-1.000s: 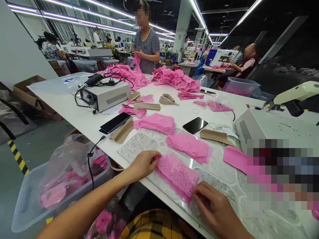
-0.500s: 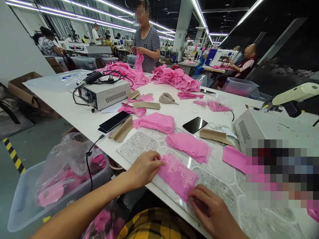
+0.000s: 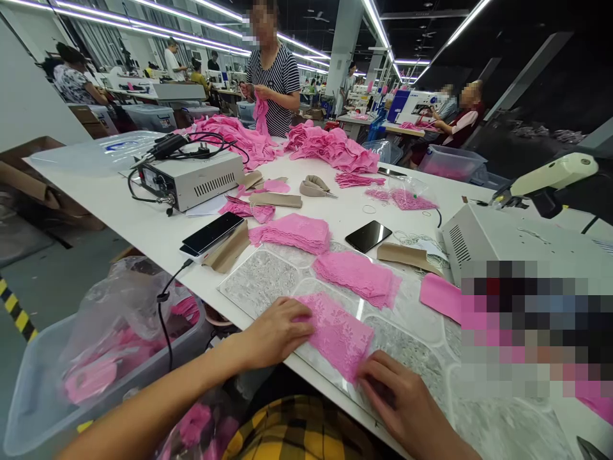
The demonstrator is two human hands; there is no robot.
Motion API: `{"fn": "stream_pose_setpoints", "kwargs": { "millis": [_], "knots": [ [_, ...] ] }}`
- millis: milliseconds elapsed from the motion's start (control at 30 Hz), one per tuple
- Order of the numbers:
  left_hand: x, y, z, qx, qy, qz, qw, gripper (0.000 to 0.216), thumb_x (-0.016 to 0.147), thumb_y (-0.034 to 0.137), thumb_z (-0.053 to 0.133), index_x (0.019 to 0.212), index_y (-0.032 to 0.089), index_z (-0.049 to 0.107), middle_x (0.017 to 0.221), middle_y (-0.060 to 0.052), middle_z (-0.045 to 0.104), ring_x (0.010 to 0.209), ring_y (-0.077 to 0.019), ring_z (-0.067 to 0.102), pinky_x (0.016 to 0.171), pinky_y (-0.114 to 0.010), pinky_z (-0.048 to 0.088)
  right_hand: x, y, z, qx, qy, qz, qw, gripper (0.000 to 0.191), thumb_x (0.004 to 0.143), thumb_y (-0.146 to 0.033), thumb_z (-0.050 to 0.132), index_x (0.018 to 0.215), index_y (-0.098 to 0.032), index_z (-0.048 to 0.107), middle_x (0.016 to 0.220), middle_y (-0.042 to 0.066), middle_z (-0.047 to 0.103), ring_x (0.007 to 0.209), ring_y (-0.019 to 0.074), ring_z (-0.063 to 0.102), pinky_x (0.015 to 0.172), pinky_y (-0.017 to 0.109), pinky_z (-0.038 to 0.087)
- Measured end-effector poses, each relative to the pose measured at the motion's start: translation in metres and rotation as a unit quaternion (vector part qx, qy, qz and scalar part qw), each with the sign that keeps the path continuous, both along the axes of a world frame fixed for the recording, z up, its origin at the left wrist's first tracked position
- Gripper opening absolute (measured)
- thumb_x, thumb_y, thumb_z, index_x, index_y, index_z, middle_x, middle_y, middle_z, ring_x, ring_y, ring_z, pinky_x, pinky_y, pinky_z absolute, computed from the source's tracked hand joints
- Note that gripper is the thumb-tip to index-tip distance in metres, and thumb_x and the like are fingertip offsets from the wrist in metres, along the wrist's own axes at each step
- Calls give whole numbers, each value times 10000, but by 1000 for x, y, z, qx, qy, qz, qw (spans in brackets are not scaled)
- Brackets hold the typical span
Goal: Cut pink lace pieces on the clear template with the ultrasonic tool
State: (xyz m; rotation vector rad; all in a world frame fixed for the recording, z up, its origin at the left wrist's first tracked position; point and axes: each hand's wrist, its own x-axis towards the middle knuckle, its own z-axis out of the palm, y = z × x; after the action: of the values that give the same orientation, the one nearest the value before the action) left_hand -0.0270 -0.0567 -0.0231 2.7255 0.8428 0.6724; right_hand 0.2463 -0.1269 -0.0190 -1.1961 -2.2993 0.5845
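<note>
A pink lace piece (image 3: 338, 333) lies flat on a clear template sheet (image 3: 261, 281) at the near table edge. My left hand (image 3: 275, 332) rests on its left end, fingers stretched flat. My right hand (image 3: 400, 396) presses its near right corner, fingers curled down on the fabric. Just beyond lie two more stacks of pink lace (image 3: 357, 276), (image 3: 292, 231).
A black phone (image 3: 368, 235), a second phone (image 3: 211, 232), tan card strips (image 3: 405, 254), and two white machine boxes (image 3: 191, 179), (image 3: 517, 239) sit on the white table. A bin of pink fabric (image 3: 100, 358) stands at lower left. A person in a striped shirt (image 3: 272, 83) handles pink cloth across the table.
The lace piece has been drawn slightly nearer and smoothed flatter between my hands. The view has shifted a little.
</note>
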Motion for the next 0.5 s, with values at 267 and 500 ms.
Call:
{"fn": "stream_pose_setpoints", "kwargs": {
  "millis": [267, 500],
  "knots": [
    [-27, 11, 6, -30, 16, 5, 999, 223, 980, 253, 510, 1128, 185, 663, 1203, -135, 624, 1124, -247, 589, 967, -392, 478, -5, -1, -7, 65, -15, -21, 998, 120, 897, -155, 514, 952, -224, 595, 823, 31, 643, 665, 141, 634, 592, 233, 505],
    [-26, 11, 8, -43, 10, -1, 999, 227, 976, 247, 513, 1134, 187, 664, 1184, -134, 627, 1088, -231, 601, 953, -379, 494, -5, 0, -4, 41, -12, -14, 999, 122, 922, -176, 492, 887, -214, 603, 787, 27, 634, 635, 122, 612, 577, 215, 482]
  ]
}}
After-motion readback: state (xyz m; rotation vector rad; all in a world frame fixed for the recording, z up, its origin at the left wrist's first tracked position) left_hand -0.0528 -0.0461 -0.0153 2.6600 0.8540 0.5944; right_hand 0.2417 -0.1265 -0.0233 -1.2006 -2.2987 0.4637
